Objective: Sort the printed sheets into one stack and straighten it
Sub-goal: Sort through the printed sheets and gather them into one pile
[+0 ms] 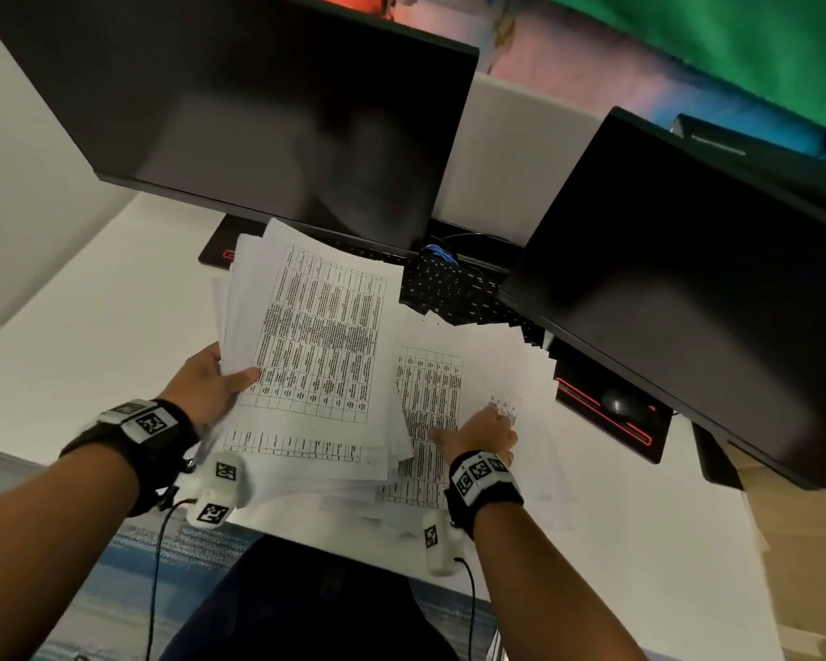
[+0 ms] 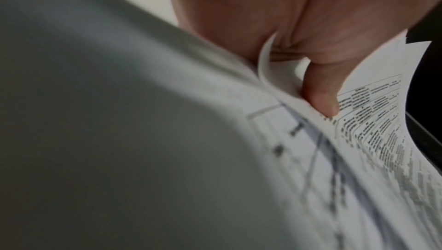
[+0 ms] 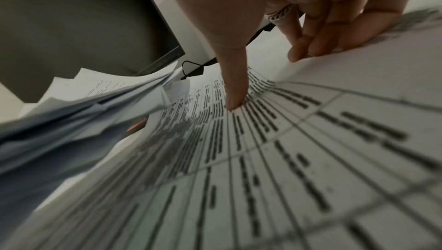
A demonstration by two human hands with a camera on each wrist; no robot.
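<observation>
Left hand (image 1: 211, 384) pinches a fanned bundle of printed sheets (image 1: 315, 336) clear of the worktop (image 1: 91, 326), freeing the right hand (image 1: 478, 434), fingers (image 3: 308, 46) spread flat, to gather loose sheets (image 1: 511, 374) beneath it.

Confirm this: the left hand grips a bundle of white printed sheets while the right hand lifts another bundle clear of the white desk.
One thing is wrong. The right hand lifts nothing: it presses down on the white printed sheets spread on the white desk, as the right wrist view shows. The left hand does grip its bundle of white printed sheets.
</observation>
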